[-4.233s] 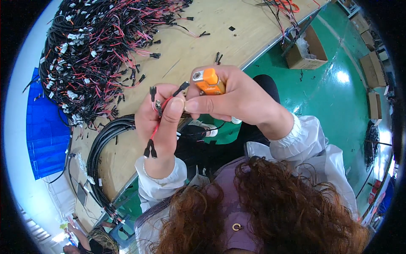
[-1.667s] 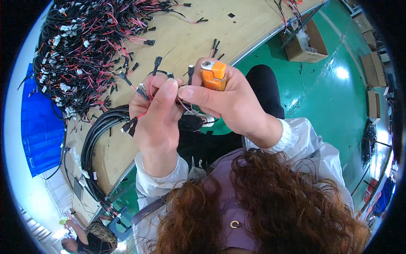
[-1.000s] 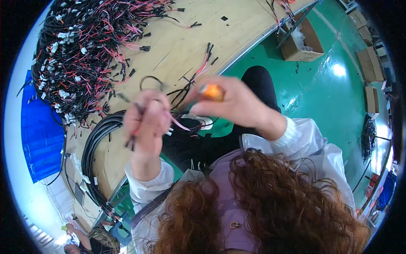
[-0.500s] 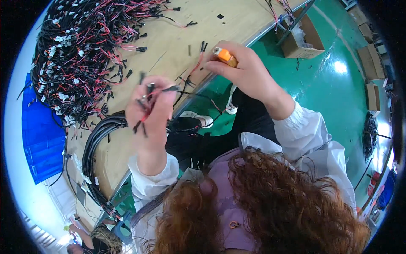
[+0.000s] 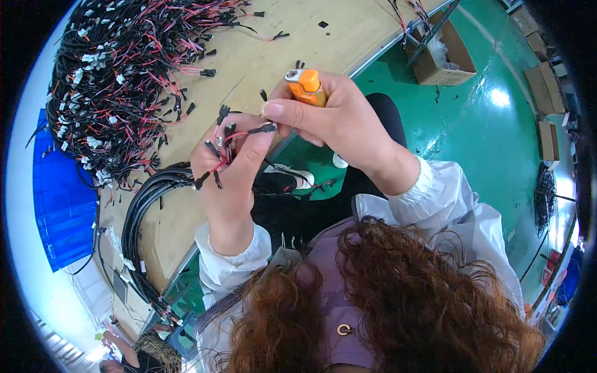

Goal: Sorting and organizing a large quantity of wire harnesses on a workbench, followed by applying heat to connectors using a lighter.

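Over the table's near edge, my left hand (image 5: 225, 186) is closed around several wire ends (image 5: 241, 133), red and black leads with black sleeved tips that fan out above the fingers. One red lead runs right, its black tip (image 5: 267, 127) meeting the fingertips of my right hand (image 5: 351, 127). That right hand is curled round an orange lighter (image 5: 310, 87), its metal top pointing away from me. Below the hands, dark cable with small branches (image 5: 311, 188) hangs in front of my legs. Part of what the right fingertips touch is hidden.
A large heap of black and red wire harnesses (image 5: 118, 81) covers the table's left side. A thick bundle of black cable (image 5: 134, 217) curves along the wooden tabletop (image 5: 292, 46). Beyond the edge, an open cardboard box (image 5: 444, 68) stands on the green floor (image 5: 460, 124). Another person (image 5: 121, 351) is at lower left.
My right hand has come left and nearer with the lighter, and its fingertips now meet a lead held in my left hand. The left hand has shifted slightly right and is steadier.
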The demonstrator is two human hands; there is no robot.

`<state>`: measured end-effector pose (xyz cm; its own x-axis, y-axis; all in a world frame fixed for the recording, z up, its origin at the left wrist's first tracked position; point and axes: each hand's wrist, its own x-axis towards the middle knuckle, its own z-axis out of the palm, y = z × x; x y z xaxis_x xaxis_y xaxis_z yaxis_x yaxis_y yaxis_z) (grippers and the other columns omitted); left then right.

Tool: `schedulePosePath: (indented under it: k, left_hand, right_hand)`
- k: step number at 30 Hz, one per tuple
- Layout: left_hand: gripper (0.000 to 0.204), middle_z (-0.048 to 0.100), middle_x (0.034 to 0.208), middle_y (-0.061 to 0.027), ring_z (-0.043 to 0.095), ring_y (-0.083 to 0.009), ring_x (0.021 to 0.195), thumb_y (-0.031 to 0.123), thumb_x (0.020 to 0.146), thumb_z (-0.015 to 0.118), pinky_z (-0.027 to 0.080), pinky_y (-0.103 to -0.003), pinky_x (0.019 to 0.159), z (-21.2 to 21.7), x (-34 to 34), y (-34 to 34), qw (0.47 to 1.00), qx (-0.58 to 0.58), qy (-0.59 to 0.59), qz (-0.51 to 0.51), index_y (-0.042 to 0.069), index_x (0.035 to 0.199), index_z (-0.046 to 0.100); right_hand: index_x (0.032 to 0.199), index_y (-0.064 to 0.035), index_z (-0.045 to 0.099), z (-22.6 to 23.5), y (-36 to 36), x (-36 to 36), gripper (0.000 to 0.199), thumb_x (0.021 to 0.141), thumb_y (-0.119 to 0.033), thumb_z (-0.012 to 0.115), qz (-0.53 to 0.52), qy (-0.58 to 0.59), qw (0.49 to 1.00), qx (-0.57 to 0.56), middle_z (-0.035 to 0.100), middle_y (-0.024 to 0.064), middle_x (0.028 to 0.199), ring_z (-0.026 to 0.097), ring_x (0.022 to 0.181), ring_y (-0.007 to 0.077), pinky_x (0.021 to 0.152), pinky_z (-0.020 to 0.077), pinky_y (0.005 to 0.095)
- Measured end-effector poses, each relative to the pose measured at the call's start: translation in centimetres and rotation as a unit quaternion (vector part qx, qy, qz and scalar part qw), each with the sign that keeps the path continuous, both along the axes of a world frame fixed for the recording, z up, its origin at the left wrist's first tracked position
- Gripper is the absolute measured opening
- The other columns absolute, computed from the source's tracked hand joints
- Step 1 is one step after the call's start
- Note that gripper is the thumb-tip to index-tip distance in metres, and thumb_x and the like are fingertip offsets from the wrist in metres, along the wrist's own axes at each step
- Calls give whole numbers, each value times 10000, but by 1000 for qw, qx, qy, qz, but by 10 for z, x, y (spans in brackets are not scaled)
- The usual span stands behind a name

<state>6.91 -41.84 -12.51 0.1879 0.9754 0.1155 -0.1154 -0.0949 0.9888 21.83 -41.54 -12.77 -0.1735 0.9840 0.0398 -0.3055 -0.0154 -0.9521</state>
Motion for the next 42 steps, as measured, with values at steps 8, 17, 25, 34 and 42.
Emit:
schedulePosePath:
  k: [8,17,25,34,42]
  left_hand:
    - [92,501,600,36,384,-5,485,-13,727,598,257,-148,436,-4,-6,1,997,-34,-39,48,4,813,570]
    - [103,485,581,40,369,-8,461,5,735,601,251,-151,419,0,-6,-2,997,-22,-60,51,7,831,564]
    - [169,528,703,-45,384,-58,447,24,738,584,284,-194,389,-6,-12,-1,996,-12,-84,31,8,894,521]
    - [159,527,695,-35,384,-52,462,26,755,577,278,-192,395,-2,-8,-3,998,-22,-50,34,28,906,529]
    - [150,492,715,-24,450,-71,599,127,863,475,354,-196,567,-9,-19,19,975,122,114,147,-5,842,545]
  right_hand:
    - [838,-35,563,-16,-1,-2,133,797,-157,598,-32,139,989,-37,480,-45,656,360,498,8,424,286,164]
    - [774,-49,533,-7,-1,-11,145,784,-163,623,15,64,998,3,436,-71,613,335,495,-1,426,237,153]
    - [696,-67,498,-4,-4,-13,166,775,-131,629,-18,31,999,26,395,-83,567,305,479,0,417,217,171]
    - [777,-36,551,0,-7,-10,107,792,-128,604,35,127,991,-29,518,-43,638,390,515,-6,425,278,157]
    - [809,-22,529,-13,-1,-8,129,828,-147,555,34,180,983,-33,514,-14,642,345,452,16,402,258,167]
